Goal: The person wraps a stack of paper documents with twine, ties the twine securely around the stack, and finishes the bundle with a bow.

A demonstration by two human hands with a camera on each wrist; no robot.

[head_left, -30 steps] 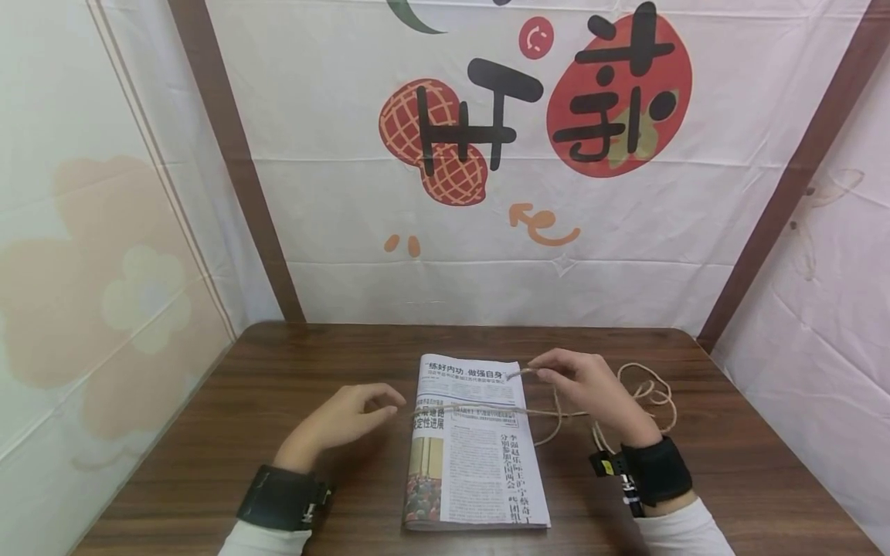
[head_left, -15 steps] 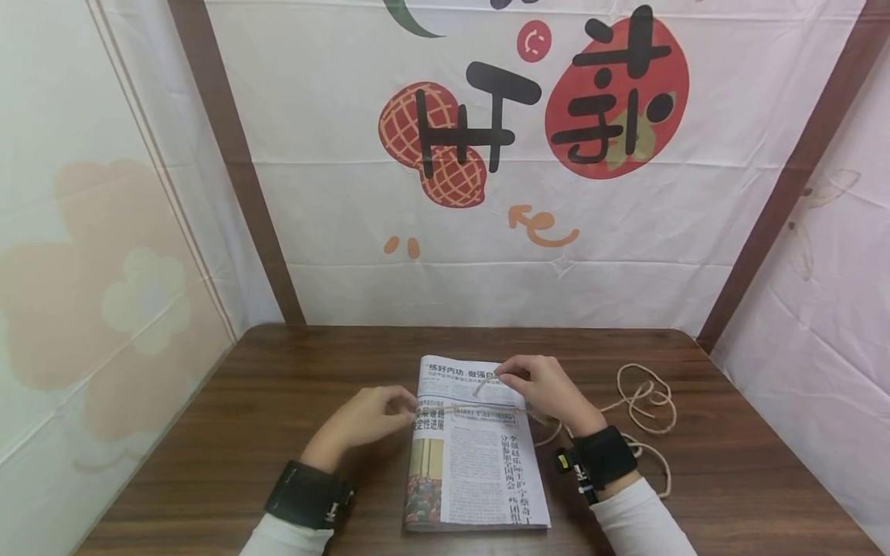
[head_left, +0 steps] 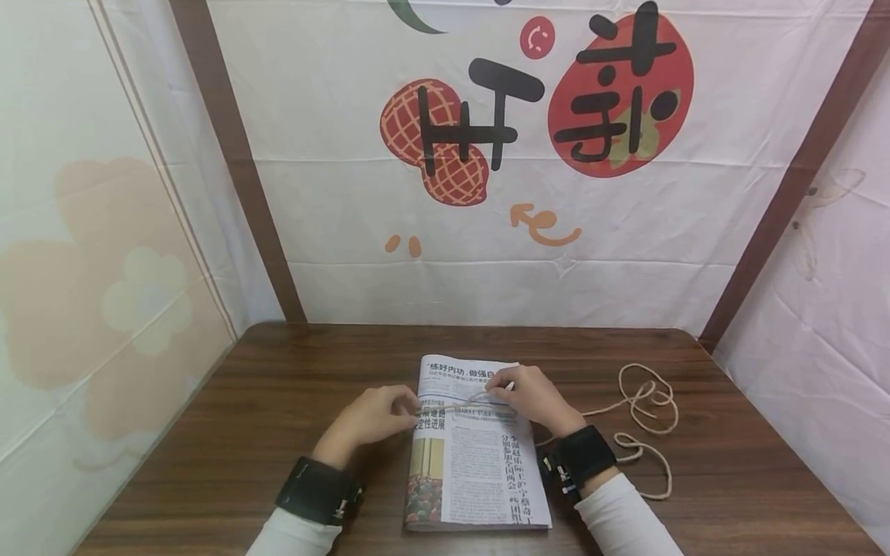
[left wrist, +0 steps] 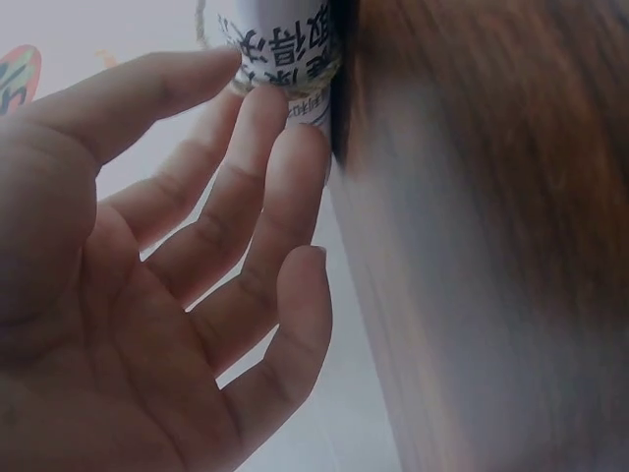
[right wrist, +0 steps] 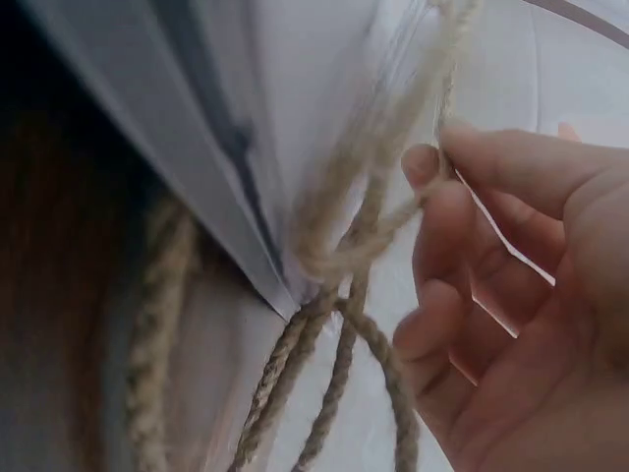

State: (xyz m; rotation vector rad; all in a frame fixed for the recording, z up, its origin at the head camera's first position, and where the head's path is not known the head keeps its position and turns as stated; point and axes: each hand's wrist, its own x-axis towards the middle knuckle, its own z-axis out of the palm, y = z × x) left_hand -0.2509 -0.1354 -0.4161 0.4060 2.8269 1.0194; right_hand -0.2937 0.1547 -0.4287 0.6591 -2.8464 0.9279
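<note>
A folded newspaper (head_left: 480, 479) lies upright to the viewer on the table, and a thin twisted rope (head_left: 455, 406) crosses its upper part. My right hand (head_left: 531, 395) is over the newspaper's upper right side, pinching a piece of the rope between thumb and forefinger. Several strands of rope (right wrist: 344, 344) hang and cross at the newspaper's edge in the right wrist view. At the left edge, my left hand (head_left: 375, 417) rests its fingertips against the newspaper (left wrist: 285, 34) beside the rope; its fingers are loosely bent, as the left wrist view shows.
The rope's slack (head_left: 650, 398) lies in loose loops on the wooden table (head_left: 292, 371) to the right, with a further bend nearer the front. A printed white cloth (head_left: 334, 293) hangs behind the table, and others hang at both sides.
My right hand has moved left and slightly down from beside the newspaper to over it, carrying the rope. My left hand has come right to the newspaper's left edge.
</note>
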